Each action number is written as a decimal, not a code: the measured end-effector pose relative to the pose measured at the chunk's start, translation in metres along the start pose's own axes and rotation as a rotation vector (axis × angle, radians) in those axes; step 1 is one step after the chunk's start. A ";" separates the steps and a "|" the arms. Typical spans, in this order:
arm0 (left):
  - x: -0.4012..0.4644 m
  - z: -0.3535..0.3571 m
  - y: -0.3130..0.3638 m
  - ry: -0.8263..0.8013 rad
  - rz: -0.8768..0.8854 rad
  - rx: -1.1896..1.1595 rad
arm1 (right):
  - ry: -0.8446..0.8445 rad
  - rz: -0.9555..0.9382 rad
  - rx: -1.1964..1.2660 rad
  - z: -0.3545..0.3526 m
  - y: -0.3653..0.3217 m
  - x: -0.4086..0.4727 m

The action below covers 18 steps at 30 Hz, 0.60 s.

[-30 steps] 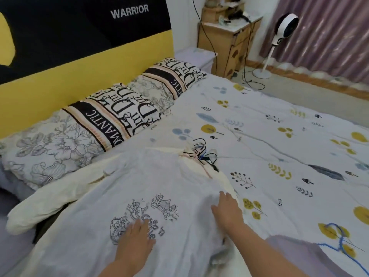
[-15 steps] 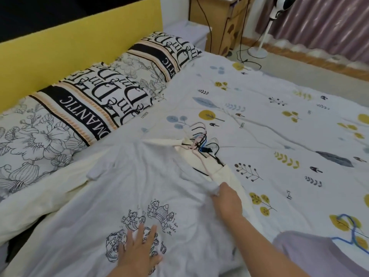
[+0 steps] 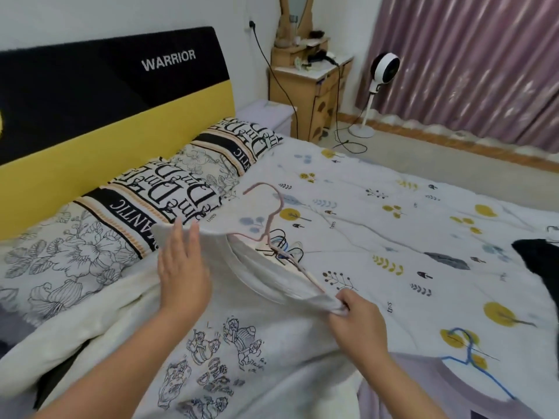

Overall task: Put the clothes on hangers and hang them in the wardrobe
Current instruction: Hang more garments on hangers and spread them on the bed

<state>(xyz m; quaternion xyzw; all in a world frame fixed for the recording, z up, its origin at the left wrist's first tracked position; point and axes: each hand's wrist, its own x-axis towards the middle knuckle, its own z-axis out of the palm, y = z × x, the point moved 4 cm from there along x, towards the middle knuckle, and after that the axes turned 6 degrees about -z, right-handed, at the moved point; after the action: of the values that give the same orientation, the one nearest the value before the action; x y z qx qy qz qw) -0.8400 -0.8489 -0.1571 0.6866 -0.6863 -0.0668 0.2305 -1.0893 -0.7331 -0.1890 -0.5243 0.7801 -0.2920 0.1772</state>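
Observation:
A pale grey T-shirt (image 3: 211, 352) with a cartoon print lies on the bed in front of me. A pink hanger (image 3: 273, 220) sits in its collar, with the hook raised over the bedsheet. My left hand (image 3: 181, 267) holds up the shirt's left shoulder, fingers straight along the cloth and the thumb hidden behind it. My right hand (image 3: 355, 322) pinches the right shoulder end of the shirt over the hanger's arm. Under the collar lie several more hangers (image 3: 286, 244), black and blue, on a cream garment (image 3: 90, 313).
Two patterned pillows (image 3: 136, 213) lie against the yellow and black headboard (image 3: 90, 110). A dark garment (image 3: 538, 267) lies at the bed's right edge. Past the bed stand a wooden dresser (image 3: 308, 86), a white fan (image 3: 381, 77) and purple curtains.
Both hands left the flat shirt front and went to its shoulders. The collar end and pink hanger have lifted off the bed. The head camera has tilted up.

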 end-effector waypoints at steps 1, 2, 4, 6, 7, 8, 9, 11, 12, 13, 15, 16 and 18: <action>0.001 -0.017 0.006 0.022 0.033 0.033 | 0.022 -0.027 0.012 -0.018 -0.003 -0.008; -0.001 -0.034 0.014 0.039 0.062 0.050 | 0.041 -0.048 0.021 -0.036 -0.006 -0.018; -0.012 -0.065 0.028 0.081 0.141 0.076 | 0.081 -0.087 0.014 -0.073 -0.008 -0.037; -0.034 -0.090 0.043 0.105 0.229 0.088 | 0.136 -0.130 -0.018 -0.107 -0.006 -0.058; -0.047 -0.100 0.049 0.110 0.258 0.083 | 0.165 -0.146 -0.026 -0.124 -0.004 -0.070; -0.063 -0.111 0.058 0.124 0.271 0.075 | 0.186 -0.157 -0.033 -0.140 -0.001 -0.081; -0.078 -0.121 0.065 0.149 0.282 0.065 | 0.199 -0.171 -0.037 -0.155 0.002 -0.092; -0.110 -0.141 0.083 0.228 0.318 0.038 | 0.216 -0.207 -0.031 -0.182 0.007 -0.114; -0.126 -0.152 0.094 0.267 0.350 0.014 | 0.223 -0.221 -0.020 -0.196 0.009 -0.125; -0.141 -0.160 0.104 0.299 0.391 -0.018 | 0.221 -0.232 -0.002 -0.208 0.011 -0.135; -0.163 -0.173 0.120 0.304 0.438 -0.084 | 0.198 -0.232 0.040 -0.231 0.016 -0.156; -0.172 -0.178 0.127 0.301 0.450 -0.107 | 0.188 -0.224 0.053 -0.243 0.019 -0.167; -0.189 -0.189 0.140 0.315 0.471 -0.138 | 0.193 -0.210 0.076 -0.264 0.025 -0.186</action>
<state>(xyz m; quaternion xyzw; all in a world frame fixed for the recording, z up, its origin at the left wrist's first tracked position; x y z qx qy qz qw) -0.8995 -0.6157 0.0243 0.4930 -0.7764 0.0494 0.3895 -1.1888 -0.4833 -0.0078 -0.5654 0.7227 -0.3872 0.0896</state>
